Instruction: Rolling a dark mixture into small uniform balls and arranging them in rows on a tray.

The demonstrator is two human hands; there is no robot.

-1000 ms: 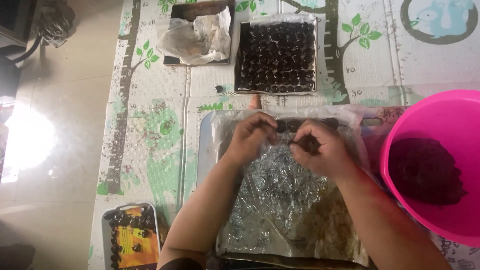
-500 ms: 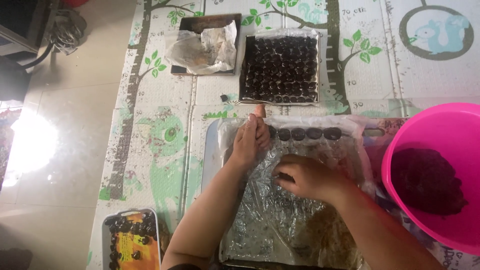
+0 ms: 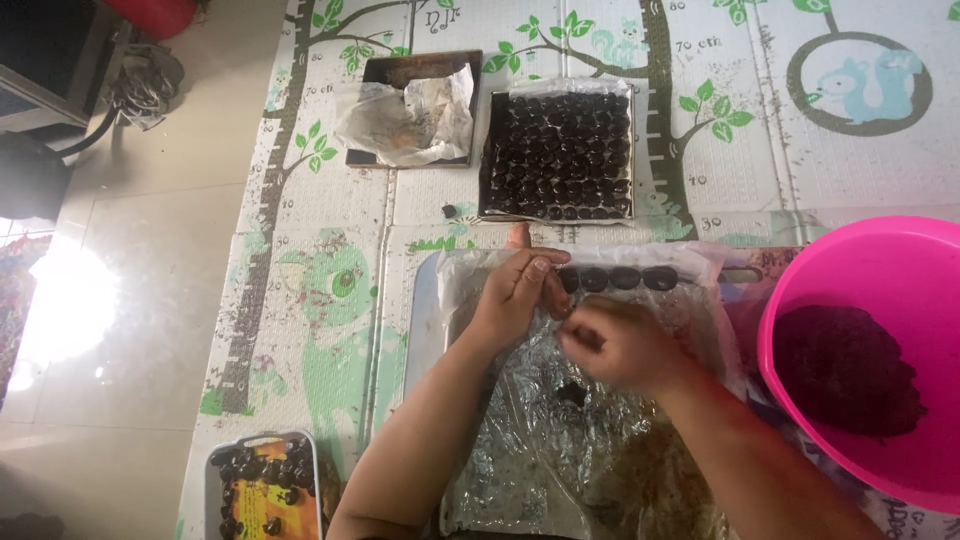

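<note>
Four dark round pieces (image 3: 618,278) line the far edge of the foil-lined tray (image 3: 560,450). Left hand (image 3: 515,292) rests open just beside that row; right hand (image 3: 620,345) is curled, its contents hidden. Pink basin (image 3: 790,300) crowds the tray's right edge; bare floor (image 3: 150,290) lies left.

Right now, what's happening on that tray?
A person kneels or sits over a foil-lined tray covered with clear plastic wrap. The left hand and right hand meet near the tray's far edge, beside a short row of dark round pieces. Whether the fingers hold a piece can't be told. A pink bowl of dark mixture sits at the right. Beyond it on the play mat lies a filled tray of dark pieces, next to a tray with crumpled wrap.
</note>
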